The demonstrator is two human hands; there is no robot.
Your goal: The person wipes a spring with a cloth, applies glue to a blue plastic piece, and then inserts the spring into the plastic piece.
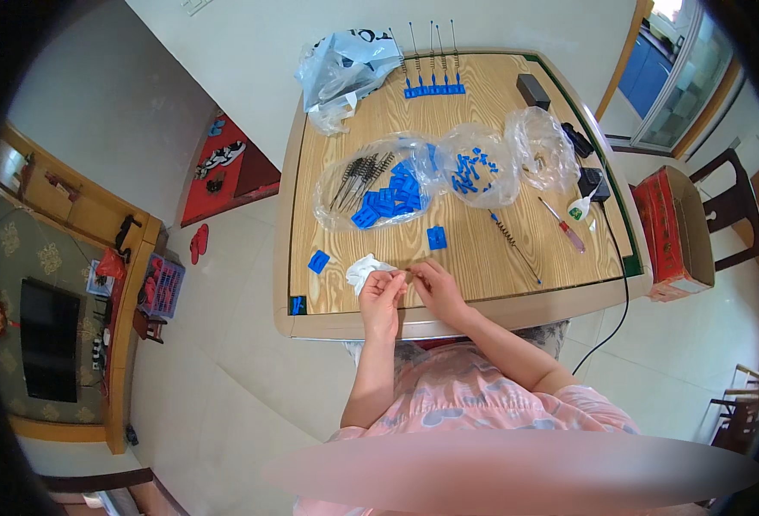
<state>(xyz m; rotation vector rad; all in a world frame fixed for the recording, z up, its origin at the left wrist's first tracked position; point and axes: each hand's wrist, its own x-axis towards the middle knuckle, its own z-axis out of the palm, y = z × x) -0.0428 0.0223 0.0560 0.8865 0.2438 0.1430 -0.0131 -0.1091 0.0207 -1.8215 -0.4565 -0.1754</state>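
Observation:
Close together at the near edge of the table, my left hand (pixel 383 297) and my right hand (pixel 439 291) are both closed in a pinch. Whatever lies between the fingertips is too small to make out. A crumpled white tissue (pixel 363 268) lies right behind my left hand. Just beyond my right hand rests a blue plastic block (pixel 436 238); another blue block (pixel 318 261) sits farther left. To the right lies a thin rod with a dark spring and blue ends (pixel 507 232).
Clear plastic bags hold black springs (pixel 364 178), blue blocks (pixel 388 200), small blue pieces (pixel 474 172) and tiny parts (pixel 541 160). A screwdriver (pixel 575 238) lies right. At the back, several spring rods stand in a blue row (pixel 435 89) beside a pale blue bag (pixel 353 62).

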